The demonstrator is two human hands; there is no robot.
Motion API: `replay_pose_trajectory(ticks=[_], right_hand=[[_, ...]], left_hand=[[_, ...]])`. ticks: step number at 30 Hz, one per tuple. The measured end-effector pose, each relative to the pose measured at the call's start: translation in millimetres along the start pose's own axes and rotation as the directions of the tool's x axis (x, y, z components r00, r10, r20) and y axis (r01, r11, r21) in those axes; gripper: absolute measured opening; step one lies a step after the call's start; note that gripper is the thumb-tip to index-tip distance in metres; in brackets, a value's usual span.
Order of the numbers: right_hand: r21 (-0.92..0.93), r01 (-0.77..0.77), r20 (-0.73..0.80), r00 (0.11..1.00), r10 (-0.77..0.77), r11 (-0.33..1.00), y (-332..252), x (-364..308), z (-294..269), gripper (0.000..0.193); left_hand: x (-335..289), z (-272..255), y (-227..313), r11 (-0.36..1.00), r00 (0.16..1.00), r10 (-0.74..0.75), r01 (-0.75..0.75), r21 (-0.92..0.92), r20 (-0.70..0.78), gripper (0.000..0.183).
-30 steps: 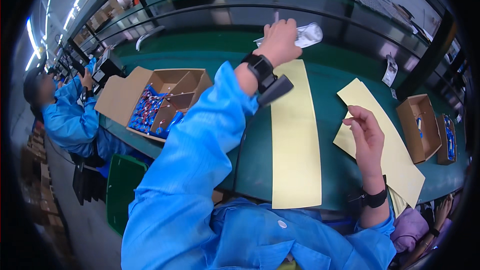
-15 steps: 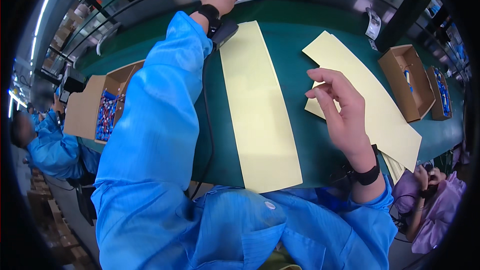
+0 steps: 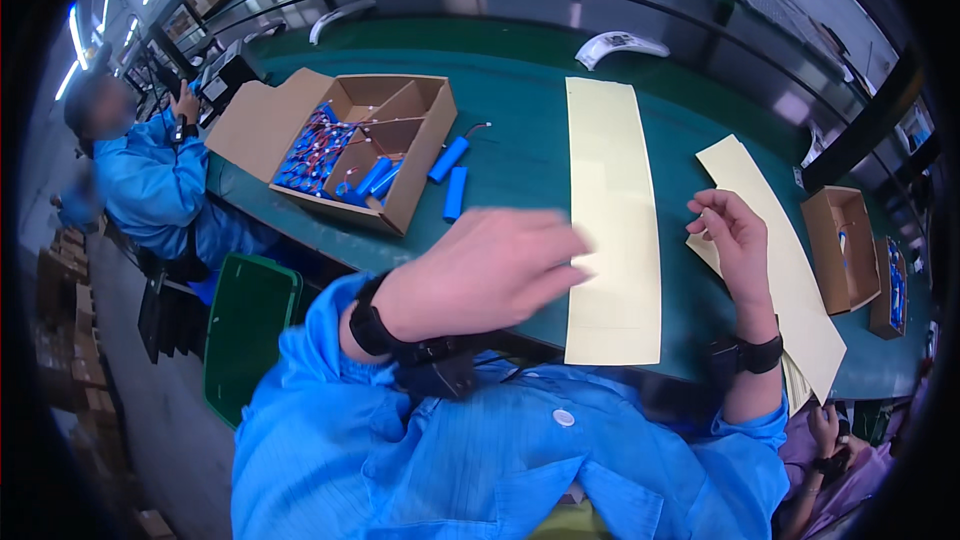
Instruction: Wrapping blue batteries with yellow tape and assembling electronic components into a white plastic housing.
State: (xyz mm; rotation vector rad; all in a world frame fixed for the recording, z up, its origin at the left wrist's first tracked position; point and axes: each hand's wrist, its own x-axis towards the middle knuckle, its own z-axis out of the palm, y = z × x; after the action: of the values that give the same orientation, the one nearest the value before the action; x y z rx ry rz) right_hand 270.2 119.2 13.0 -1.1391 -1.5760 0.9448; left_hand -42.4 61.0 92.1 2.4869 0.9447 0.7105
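Note:
My left hand (image 3: 490, 270), smeared by motion, hovers by the near left edge of a long pale-yellow card strip (image 3: 615, 210); its grip is unclear. To the right, my right hand (image 3: 735, 245) is raised with thumb and fingertips together; anything tiny between them is too small to make out. Beneath and beside it lies a slanted pile of yellow card sheets (image 3: 785, 250). Left of the strip, two blue cylindrical battery packs (image 3: 455, 194) lie on the green table. An open cardboard box (image 3: 420, 155) holds several more blue packs with red wires (image 3: 320, 155).
A white curved plastic part (image 3: 622, 46) lies beyond the strip. Two cardboard boxes (image 3: 838, 250) stand at the right. A green plastic bin (image 3: 250, 330) is below the table's left edge. Another person (image 3: 150, 175) in blue sits left; someone in purple (image 3: 840, 480) is at lower right.
My left hand has come back from the white part at the far side to the near table. My right fingertips have drawn together. The view has swung left, showing the battery box fully.

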Motion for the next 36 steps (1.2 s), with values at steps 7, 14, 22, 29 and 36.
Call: replay_pose_trajectory(ticks=[7,14,22,29,36], right_hand=[[0.057,-0.102,0.084,0.992,0.098,0.993,11,13,11,0.016],[-0.022,-0.031,0.003,1.0,0.031,0.999,43,7,-31,0.011],[-0.018,-0.083,0.027,0.996,0.083,0.996,44,23,-15,0.011],[0.03,-0.054,0.012,0.998,0.054,0.998,40,19,-13,0.011],[0.063,-0.067,0.049,0.997,0.064,0.996,50,23,-20,0.01]], left_hand=[[-87,43,-49,0.842,0.783,-0.288,0.481,0.244,-0.551,0.032],[-62,83,-74,0.833,0.742,-0.294,0.508,0.219,-0.603,0.03],[-70,86,-93,0.852,0.711,-0.295,0.498,0.162,-0.638,0.028],[-70,90,-93,0.847,0.717,-0.288,0.5,0.181,-0.635,0.028],[-69,91,-92,0.846,0.702,-0.267,0.499,0.187,-0.66,0.028]])
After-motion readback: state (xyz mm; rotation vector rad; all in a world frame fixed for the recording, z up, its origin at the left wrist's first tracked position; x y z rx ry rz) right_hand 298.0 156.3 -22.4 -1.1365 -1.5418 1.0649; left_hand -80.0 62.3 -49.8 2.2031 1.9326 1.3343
